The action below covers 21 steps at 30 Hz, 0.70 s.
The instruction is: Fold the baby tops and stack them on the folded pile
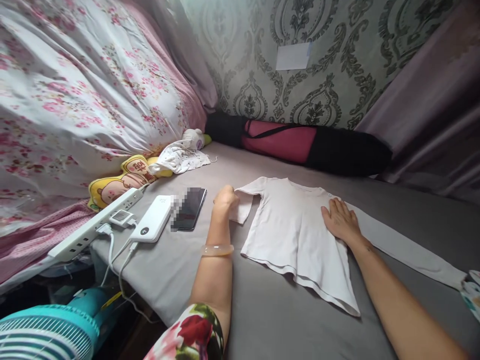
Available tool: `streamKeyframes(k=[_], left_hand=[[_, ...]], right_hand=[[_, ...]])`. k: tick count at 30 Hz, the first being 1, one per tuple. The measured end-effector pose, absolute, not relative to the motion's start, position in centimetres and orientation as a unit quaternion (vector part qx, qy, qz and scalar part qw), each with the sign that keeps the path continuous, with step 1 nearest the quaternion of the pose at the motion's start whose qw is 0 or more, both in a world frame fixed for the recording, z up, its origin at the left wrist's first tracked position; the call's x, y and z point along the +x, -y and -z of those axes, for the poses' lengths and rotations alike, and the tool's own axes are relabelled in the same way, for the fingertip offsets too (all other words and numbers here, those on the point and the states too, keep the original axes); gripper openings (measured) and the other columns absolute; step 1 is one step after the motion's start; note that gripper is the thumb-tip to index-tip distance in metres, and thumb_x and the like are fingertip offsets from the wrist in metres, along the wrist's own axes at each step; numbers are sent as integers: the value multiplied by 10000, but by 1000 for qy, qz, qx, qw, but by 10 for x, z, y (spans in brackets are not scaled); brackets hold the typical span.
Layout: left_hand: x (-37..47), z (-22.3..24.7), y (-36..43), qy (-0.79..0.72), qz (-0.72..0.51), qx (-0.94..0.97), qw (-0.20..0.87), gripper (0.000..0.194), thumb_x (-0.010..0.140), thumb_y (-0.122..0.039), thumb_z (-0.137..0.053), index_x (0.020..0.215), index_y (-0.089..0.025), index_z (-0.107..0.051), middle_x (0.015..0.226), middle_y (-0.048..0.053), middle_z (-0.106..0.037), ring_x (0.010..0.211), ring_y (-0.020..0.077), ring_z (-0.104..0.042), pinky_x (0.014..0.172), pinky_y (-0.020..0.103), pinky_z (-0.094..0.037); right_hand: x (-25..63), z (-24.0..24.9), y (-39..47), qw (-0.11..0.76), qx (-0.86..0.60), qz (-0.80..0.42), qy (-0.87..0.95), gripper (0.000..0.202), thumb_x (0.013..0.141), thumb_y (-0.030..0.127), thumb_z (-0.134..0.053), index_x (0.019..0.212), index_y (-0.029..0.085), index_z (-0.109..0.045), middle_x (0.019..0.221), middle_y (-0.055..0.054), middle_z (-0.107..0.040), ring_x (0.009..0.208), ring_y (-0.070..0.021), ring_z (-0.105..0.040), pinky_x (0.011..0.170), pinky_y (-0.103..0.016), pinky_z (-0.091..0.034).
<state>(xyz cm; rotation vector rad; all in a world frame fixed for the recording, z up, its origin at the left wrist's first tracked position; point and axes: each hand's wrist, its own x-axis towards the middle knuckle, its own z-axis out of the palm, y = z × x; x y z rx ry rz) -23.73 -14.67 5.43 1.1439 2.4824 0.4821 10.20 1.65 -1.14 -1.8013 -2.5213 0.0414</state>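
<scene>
A white long-sleeved shirt (296, 220) lies spread on a grey sheet, its neckline facing away from me. My left hand (225, 199) is closed around the shirt's left-side sleeve, which bends downward near the cuff; the fingertips are hidden behind the hand. On the upper right of the shirt's body, near the shoulder, my right hand (341, 219) rests flat with its fingers stretched out. The other sleeve (408, 245) reaches out straight to the right, passing beyond my right forearm.
Left of my left hand lie a dark phone (191, 210), a white power bank (153, 220) with a cable, and a power strip (93, 225). A teal fan (48, 330) stands lower left. A black-and-red long bag (285, 142) lies along the wall, near a yellow cushion (116, 192).
</scene>
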Motion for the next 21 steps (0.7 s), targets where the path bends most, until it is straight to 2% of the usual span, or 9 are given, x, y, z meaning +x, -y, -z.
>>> streamKeyframes(k=[3,7,11,13,16,18,21], left_hand=[[-232,-65,147,-905,-174,362,139,271,793,-162,-537,994,-240,-700,1035,122,-729,1011,290,-680,780,356,-529],[-226,-75,146,-904,-233,339,112,344,827,-99,-471,1026,-247,-710,1042,111,-724,1015,255,-671,797,308,-510],[-229,-70,139,-865,-324,381,33,382,825,-48,-423,1002,-220,-715,1065,95,-699,1068,216,-631,921,300,-481],[-232,-63,133,-820,-381,428,-22,393,796,-22,-414,977,-203,-712,1113,94,-668,1159,216,-578,1012,333,-447],[-238,-49,125,-766,-432,468,-83,429,733,19,-409,950,-195,-713,1243,87,-601,1357,240,-406,1140,409,-344],[-242,-39,123,-770,-429,466,-77,441,715,23,-405,948,-178,-720,1261,99,-592,1401,256,-345,1176,436,-296],[-246,-30,122,-796,-414,440,-39,395,742,-25,-411,938,-152,-730,1206,123,-636,1371,272,-388,1168,435,-313]], right_hand=[[102,12,-15,21,-581,-12,813,701,979,453,-87,1507,35,-281,1598,-148,-233,1476,-282,-164,1181,-514,-164],[103,9,-20,7,-576,-9,817,706,978,469,-91,1500,36,-289,1598,-163,-228,1471,-302,-179,1172,-527,-185],[100,0,-37,-46,-573,-19,818,674,966,478,-188,1456,55,-377,1566,-183,-298,1438,-333,-263,1128,-507,-295],[97,-4,-45,-72,-571,-27,817,639,953,468,-256,1419,69,-436,1535,-195,-349,1407,-347,-321,1098,-481,-346],[90,-8,-44,-78,-582,-28,809,603,949,433,-280,1395,73,-466,1512,-207,-377,1385,-361,-349,1070,-491,-377],[86,-11,-38,-73,-593,-27,802,597,956,412,-262,1407,67,-447,1522,-205,-361,1397,-363,-326,1061,-512,-383],[82,-22,-30,-80,-594,-31,800,589,962,397,-261,1414,64,-441,1524,-201,-362,1403,-358,-322,1047,-524,-395]])
